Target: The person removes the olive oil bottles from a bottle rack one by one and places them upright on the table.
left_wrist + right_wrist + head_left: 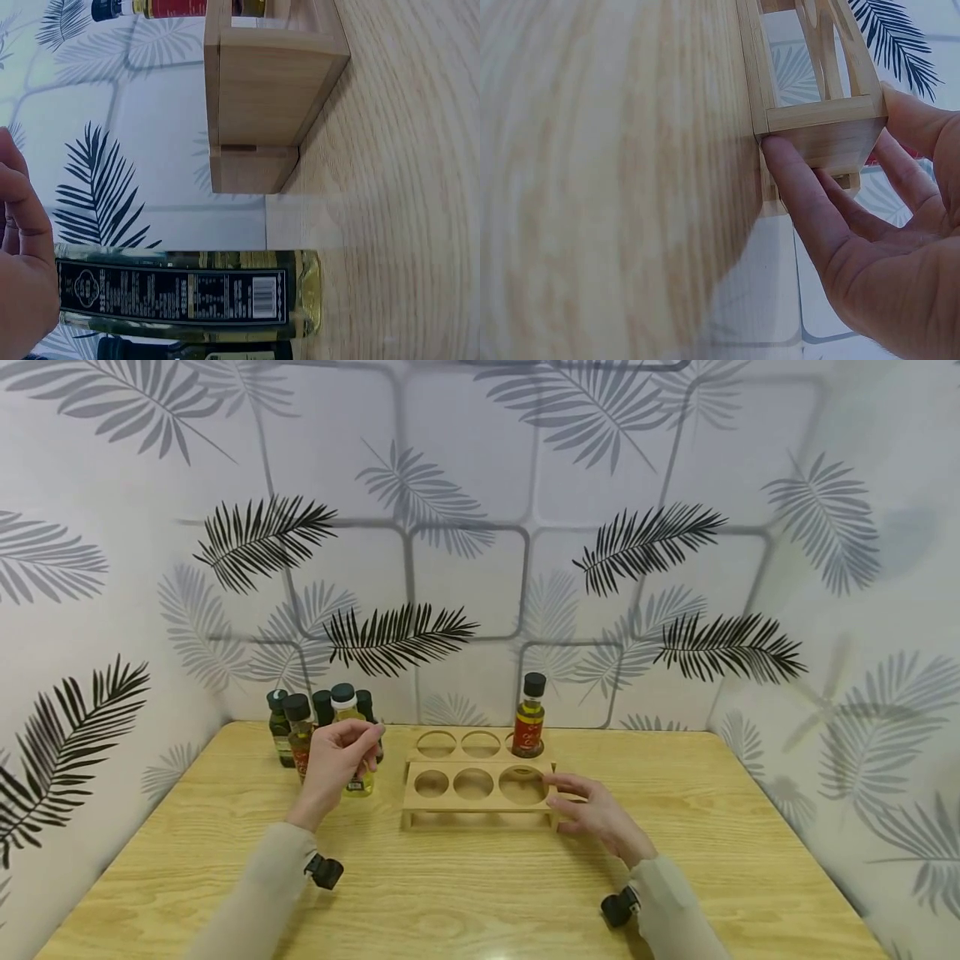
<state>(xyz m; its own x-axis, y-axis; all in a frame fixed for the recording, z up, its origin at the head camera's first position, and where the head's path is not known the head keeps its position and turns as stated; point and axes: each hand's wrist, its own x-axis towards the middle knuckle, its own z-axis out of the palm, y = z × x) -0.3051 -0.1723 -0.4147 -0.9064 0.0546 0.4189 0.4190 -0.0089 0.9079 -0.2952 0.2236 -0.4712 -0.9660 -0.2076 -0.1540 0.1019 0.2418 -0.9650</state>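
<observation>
My left hand (339, 760) is in front of a clear bottle of yellow oil (358, 785), fingers loosely bent and nothing visible held in them. That bottle stands upright; its dark label (172, 291) faces the left wrist view, and the hand covers its neck end there. At the right end of a two-tier wooden bottle rack (480, 808), my right hand (596, 814) touches the end panel (832, 139) with fairly straight fingers, one fingertip by the lower corner and another at the top edge. A red-labelled oil bottle (529, 727) stands in the rack's back-right hole.
Several dark-capped bottles cluster at the back left, among them a green bottle (281, 731) and another red-labelled bottle (298, 739). A patterned wall (465, 577) runs behind the wooden table (450, 893).
</observation>
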